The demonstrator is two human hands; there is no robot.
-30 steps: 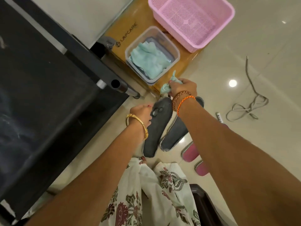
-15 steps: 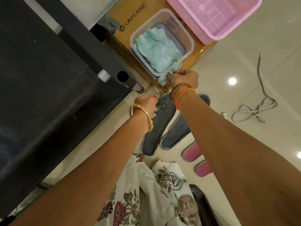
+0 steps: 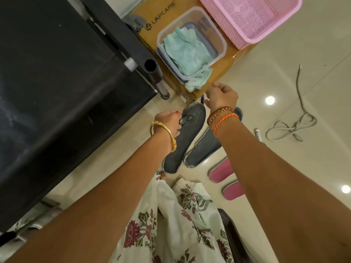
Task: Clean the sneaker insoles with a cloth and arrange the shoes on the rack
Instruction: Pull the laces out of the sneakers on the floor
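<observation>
The left hand grips one dark insole by its long edge near the toe, holding it lengthwise above the floor; a pale worn patch shows beside the thumb. The second insole lies just beside it, partly hidden under the right forearm; whether it rests flat on the floor cannot be told. The right hand hangs empty with fingers loosely spread, near the toe of the held insole. The cloth lies draped over the near rim of the clear tub, one end hanging outside it, on the brown box. Risk 1: the one-edge grip gives little support, so the flexible insole is likely to fold or slip free if wiped hard. Risk 2: the hanging cloth end may slide off the rim to the floor and pick up dirt. Risk 3: pulling the cloth sideways may drag the light tub toward the box edge. The rack stands at left; its open tube end sits close to the tub and could catch a sleeve or the cloth. Two pink shoes lie near the feet, and a loose cord lies at right; both appear to be trip hazards during the carry to the rack.
</observation>
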